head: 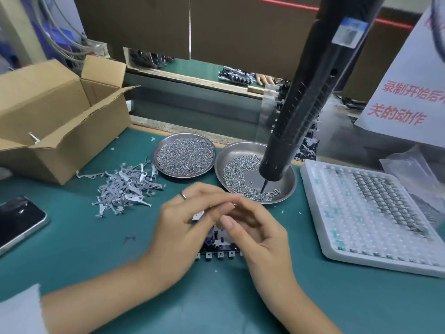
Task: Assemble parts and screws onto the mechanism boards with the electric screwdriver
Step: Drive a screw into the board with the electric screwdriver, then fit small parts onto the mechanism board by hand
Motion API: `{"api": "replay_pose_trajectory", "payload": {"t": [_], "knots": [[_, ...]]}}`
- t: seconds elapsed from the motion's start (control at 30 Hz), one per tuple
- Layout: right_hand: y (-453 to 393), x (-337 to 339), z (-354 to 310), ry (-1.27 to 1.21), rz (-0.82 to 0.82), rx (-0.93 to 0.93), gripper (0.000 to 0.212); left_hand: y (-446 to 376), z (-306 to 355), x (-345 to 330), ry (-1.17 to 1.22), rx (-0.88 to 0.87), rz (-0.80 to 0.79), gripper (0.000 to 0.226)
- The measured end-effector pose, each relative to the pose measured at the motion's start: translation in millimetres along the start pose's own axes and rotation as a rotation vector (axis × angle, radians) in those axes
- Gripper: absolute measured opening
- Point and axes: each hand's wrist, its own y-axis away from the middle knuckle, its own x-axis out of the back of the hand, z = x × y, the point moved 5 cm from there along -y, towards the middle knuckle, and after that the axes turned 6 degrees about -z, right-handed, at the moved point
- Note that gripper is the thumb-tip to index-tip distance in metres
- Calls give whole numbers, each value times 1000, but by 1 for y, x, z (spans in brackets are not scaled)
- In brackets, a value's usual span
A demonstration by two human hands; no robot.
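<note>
Both hands, left hand (pixel 183 225) and right hand (pixel 255 227), meet over the mechanism board (pixel 218 239) (fingers curled, grip unclear), teal mat (pixel 361 297) open around.

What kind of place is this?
Probably a factory assembly bench: an electric screwdriver hangs over a dish of screws, a pile of small metal levers lies ready, and both hands work on a mechanism board.

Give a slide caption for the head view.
Both hands work over a board; the screwdriver hangs unheld above a screw dish.
</note>
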Motion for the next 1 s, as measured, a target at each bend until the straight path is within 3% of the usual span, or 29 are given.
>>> {"api": "replay_pose_trajectory", "payload": {"t": [0.1,0.2,0.4,0.5,0.77,1.0], "knots": [[-3,6,-2,-154,60,-44,26,1,0,-6,-86,-110,26,19],[-5,15,-6,-123,65,-82,28,-3,-1,-5,-115,-137,-34,19],[-8,31,-10,257,44,-79,24,-7,-17,3,-46,77,-252,13],[-8,34,-7,408,30,-83,25,-9,-20,6,-67,106,-278,10],[-9,33,-1,565,-1,-108,30,-7,-26,9,-161,199,-305,15],[-8,34,2,617,-61,-192,20,-4,-39,7,-64,412,-454,13]]}}
